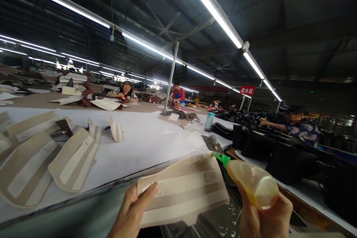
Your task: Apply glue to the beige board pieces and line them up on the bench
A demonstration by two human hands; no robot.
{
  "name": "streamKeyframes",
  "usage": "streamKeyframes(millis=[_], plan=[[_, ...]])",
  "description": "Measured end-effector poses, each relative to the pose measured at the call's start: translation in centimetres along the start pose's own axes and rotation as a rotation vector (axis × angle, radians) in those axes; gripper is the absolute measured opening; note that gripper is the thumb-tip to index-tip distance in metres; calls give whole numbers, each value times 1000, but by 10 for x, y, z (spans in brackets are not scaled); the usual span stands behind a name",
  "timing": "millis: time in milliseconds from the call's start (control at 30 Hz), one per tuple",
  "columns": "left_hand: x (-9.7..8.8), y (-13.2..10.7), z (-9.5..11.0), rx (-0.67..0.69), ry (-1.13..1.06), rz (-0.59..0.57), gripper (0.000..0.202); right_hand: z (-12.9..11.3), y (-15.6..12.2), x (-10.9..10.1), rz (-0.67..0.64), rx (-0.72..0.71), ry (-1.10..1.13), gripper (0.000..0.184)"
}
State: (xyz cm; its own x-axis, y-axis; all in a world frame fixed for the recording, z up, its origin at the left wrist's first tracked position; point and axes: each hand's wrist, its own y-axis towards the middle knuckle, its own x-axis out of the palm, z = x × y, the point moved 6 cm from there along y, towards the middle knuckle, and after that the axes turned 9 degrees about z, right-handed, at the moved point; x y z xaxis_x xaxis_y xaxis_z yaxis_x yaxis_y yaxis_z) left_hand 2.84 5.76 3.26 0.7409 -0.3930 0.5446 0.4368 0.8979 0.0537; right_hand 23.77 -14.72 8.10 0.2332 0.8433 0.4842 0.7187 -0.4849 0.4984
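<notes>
One beige panel (189, 186), curved, w/ paler strips along it, is held up at the near edge of a white-covered table (139, 143). Its long axis runs L to R, R end a bit higher. The L hand (132, 208) grasps the panel's L end, thumb on the face, fingertips hidden behind; the panel thus stretches R from that grip. The R hand (264, 214) is wrapped round a squeeze bottle (252, 180) w/ yellowish contents, just R of the panel. Its green nozzle (223, 159) points L to the panel's top R corner; can't tell if the tip touches. The R hand is the nearer to that corner.

Beyond the panel, L: several similar beige pieces (74, 160) on the table. Beyond it, R: a blue-topped drink bottle (209, 122), black pieces (256, 147) & a co-worker (304, 130) in a patterned top. Well behind the panel: a person in red (179, 95), blue apron.

Writing: above & behind the panel, R, a red sign (247, 90), white Chinese chars, 胶水组 ("glue group"). A farther red banner (208, 88) is too small to read; no brand legible on either bottle.
</notes>
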Motion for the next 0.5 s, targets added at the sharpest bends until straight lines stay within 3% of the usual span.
streamKeyframes(millis=[300,500], plan=[[-4,5,1,-13,-27,36,49,2,2,1,-34,29,15,64],[-12,10,-1,-29,-56,94,61,1,-1,0,-37,-25,-7,60]])
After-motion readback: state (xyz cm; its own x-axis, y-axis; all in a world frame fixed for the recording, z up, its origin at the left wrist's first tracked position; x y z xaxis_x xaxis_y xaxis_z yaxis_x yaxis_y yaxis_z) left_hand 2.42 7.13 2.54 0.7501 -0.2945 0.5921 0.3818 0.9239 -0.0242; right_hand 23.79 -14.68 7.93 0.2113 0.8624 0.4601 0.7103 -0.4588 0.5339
